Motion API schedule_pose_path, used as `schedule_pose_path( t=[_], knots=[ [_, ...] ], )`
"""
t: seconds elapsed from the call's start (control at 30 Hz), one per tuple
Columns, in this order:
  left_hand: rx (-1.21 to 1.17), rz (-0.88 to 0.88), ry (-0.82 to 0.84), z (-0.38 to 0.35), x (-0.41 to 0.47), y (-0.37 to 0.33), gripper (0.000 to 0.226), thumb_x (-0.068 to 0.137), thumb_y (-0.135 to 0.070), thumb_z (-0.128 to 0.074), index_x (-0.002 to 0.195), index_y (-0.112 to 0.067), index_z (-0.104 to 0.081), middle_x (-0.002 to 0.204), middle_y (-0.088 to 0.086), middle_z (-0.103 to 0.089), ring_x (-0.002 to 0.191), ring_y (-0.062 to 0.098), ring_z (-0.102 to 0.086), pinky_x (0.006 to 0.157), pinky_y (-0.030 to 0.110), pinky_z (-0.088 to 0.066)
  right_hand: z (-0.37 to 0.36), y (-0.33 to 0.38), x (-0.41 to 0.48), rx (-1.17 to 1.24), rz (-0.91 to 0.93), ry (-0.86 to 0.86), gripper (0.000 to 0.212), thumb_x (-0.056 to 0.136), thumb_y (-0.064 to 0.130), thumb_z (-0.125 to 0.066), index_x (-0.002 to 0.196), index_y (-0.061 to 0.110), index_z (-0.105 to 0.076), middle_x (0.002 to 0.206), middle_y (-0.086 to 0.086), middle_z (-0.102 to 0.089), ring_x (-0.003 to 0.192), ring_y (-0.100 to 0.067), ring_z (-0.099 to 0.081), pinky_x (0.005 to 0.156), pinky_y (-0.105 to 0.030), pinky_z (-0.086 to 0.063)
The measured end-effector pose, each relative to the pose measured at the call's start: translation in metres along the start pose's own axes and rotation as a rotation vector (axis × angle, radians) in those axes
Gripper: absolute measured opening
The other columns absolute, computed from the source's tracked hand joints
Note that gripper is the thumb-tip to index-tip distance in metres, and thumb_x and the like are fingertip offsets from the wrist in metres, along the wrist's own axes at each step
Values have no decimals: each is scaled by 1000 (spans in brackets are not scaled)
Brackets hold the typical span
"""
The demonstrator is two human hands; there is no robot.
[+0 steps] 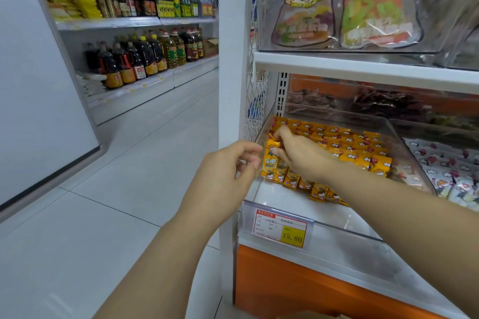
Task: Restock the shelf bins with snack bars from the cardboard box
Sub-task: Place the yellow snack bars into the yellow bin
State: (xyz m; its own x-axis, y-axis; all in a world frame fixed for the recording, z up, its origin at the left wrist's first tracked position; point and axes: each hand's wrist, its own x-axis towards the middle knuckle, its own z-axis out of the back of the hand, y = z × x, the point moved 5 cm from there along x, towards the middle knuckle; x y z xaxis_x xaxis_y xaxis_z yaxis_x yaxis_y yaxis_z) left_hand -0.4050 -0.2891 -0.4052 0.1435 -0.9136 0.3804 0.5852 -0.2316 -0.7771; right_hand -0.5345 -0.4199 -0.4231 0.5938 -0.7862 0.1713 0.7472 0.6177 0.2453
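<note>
A clear plastic shelf bin [404, 142] holds several rows of orange snack bars [350, 147]. My right hand [298, 153] reaches into the bin's left end and pinches an upright orange snack bar [270, 160] against the left wall. My left hand [228, 166] hovers just outside that wall with loosely curled fingers, and it holds nothing that I can see. A brown corner of the cardboard box [311, 315] peeks in at the bottom edge.
A price tag [281, 228] reading 15.80 hangs on the bin's front. A neighbouring bin of white packets [451, 171] lies to the right. Above is a shelf with large snack bags [378, 13]. Left, across a tiled aisle, stand shelves of bottles [145, 57].
</note>
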Motion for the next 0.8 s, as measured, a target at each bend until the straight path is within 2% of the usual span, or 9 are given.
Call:
schedule_pose_path(
  t=[0.17, 0.3, 0.4, 0.53, 0.63, 0.8],
  knots=[
    [7, 4, 6, 0, 1, 0, 22, 93, -18, -58, 109, -30, -64, 89, -18, -65, 87, -1, -61, 81, 17, -49, -1, -3, -1, 38, -10, -68, 25, 100, 29, -41, 119, 12, -36, 71, -4, -52, 57, -13, -45, 47, -29, -27],
    [14, 5, 8, 0, 0, 0, 22, 93, -18, -57, 110, -30, -64, 89, -19, -65, 87, -2, -61, 82, 17, -49, 0, -6, 1, 161, -32, -85, 25, 99, 24, -44, 120, 12, -38, 82, -4, -56, 70, -14, -55, 53, -24, -38],
    [16, 2, 2, 0, 1, 0, 23, 92, -19, -57, 111, -29, -64, 89, -18, -65, 87, -2, -61, 82, 18, -49, 3, -10, 3, 227, -50, -138, 24, 97, 20, -50, 118, 12, -43, 89, 0, -55, 76, -12, -59, 56, -17, -39],
    [27, 0, -8, -1, 2, 0, 23, 92, -19, -58, 112, -29, -64, 90, -18, -66, 87, -1, -61, 83, 20, -50, 4, -11, 8, 115, -61, -153, 28, 93, 22, -58, 117, 11, -48, 99, -1, -53, 86, -15, -49, 72, -26, -38],
    [29, 2, -10, -1, 1, 1, 23, 92, -18, -57, 112, -29, -64, 90, -17, -67, 88, -1, -61, 84, 19, -50, 2, -6, 11, 29, -73, -141, 29, 90, 22, -63, 114, 12, -51, 106, -6, -59, 91, -20, -54, 73, -30, -42],
    [35, -3, -8, -2, 1, 2, 23, 93, -18, -57, 111, -30, -64, 89, -18, -66, 85, -3, -60, 81, 16, -48, -6, -3, 12, -157, -62, -125, 34, 89, 20, -64, 121, 11, -57, 128, -7, -45, 104, -27, -56, 85, -38, -50]
  ],
)
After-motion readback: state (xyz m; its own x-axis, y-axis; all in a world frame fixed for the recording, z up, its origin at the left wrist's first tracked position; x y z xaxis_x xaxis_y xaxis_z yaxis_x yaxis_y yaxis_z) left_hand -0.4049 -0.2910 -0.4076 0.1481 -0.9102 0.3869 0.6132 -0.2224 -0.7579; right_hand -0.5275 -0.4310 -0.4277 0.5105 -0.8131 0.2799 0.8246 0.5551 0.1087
